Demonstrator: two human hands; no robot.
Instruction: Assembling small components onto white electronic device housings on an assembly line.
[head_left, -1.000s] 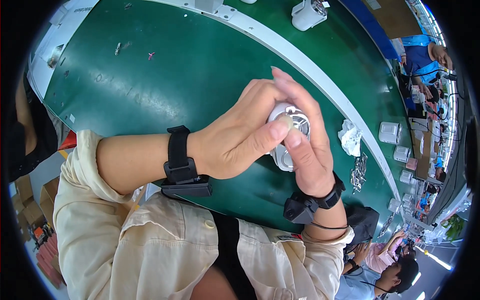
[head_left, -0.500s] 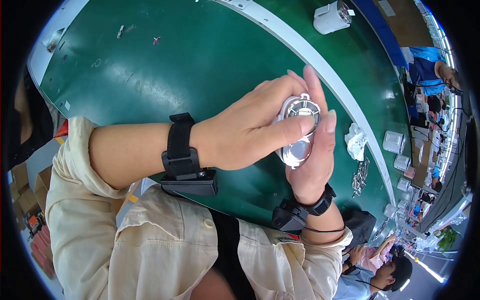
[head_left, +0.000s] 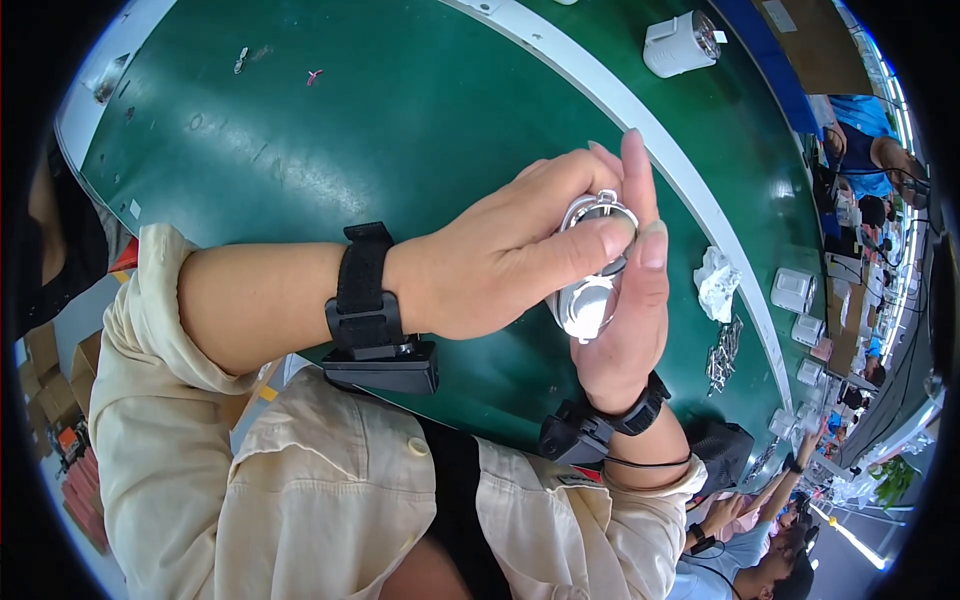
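Between my two hands is an oval, shiny silver part [head_left: 586, 308], with a small loop tab at its upper end and two round mirror-like sections. My left hand [head_left: 500, 252] reaches over from the left and presses its thumb onto the upper round section. Its other fingers wrap behind the part, mostly hidden. Coming up from the lower right, my right hand [head_left: 632, 325] cradles the part from the right side, thumb along its edge and one finger stretched upward. Black straps with small black boxes circle both wrists.
The green table [head_left: 300, 150] has a white strip [head_left: 640, 115] curving across it. Crumpled white plastic [head_left: 716, 284] and a pile of small metal parts [head_left: 722, 355] lie to the right. A white cylindrical housing [head_left: 680, 45] rests at the far right. Co-workers sit along the right side.
My left thumb has shifted slightly up and right on the silver part, covering more of its upper round section. At lower right, a co-worker's arm has reached outward.
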